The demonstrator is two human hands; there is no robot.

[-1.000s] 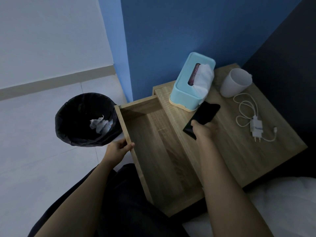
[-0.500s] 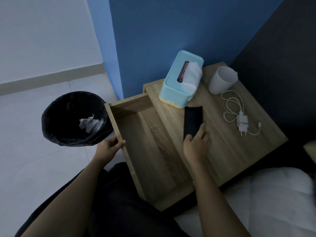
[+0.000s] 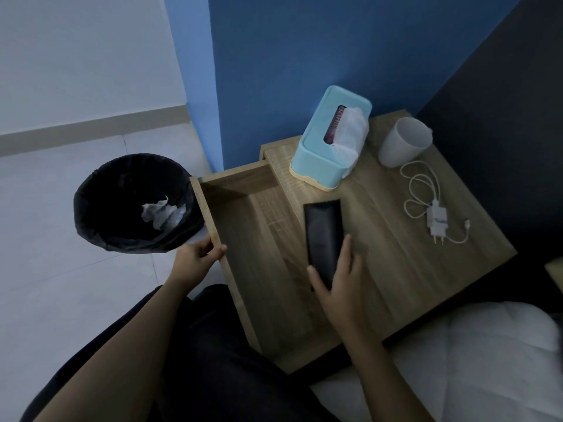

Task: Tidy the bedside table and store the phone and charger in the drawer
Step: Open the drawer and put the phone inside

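Swung lengthwise, phone (image 3: pixel 324 229) sits clamped in right fingers (image 3: pixel 345 246); left fingers (image 3: pixel 203 245) grip drawer (image 3: pixel 210 220).

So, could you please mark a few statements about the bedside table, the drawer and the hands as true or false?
1. The drawer is open. True.
2. The charger lies in the drawer. False: it lies on the tabletop, near the cup.
3. The right hand holds the phone. True.
4. The left hand hangs free. False: it holds the drawer's front edge.
5. The bin contains crumpled paper. True.
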